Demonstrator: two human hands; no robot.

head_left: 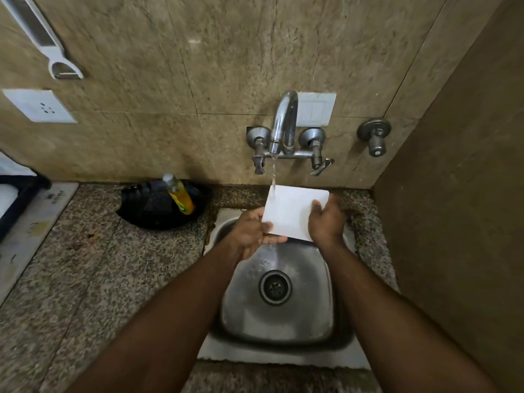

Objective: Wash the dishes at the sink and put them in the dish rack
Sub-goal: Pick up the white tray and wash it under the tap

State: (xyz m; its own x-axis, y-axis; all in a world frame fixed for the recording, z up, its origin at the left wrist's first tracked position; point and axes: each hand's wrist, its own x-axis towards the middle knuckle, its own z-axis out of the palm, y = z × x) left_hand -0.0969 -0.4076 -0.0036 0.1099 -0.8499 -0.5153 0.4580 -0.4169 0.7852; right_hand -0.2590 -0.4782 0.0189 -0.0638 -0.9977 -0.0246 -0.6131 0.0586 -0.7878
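Note:
A white square plate (pixel 292 212) is held tilted over the steel sink (pixel 276 316), its far left corner under the running stream from the tap (pixel 283 123). My left hand (pixel 252 232) grips the plate's near left corner, thumb on top. My right hand (pixel 326 219) holds the plate's right edge, fingers over its face. Water drips from the plate's lower edge into the basin, whose drain (pixel 275 287) shows uncovered.
A black basket (pixel 158 211) with a yellow soap bottle (pixel 181 195) sits on the granite counter left of the sink. A dark-framed rack edge (pixel 17 194) and a mat are at far left. A brown wall closes the right side. A valve (pixel 375 136) juts from the tiles.

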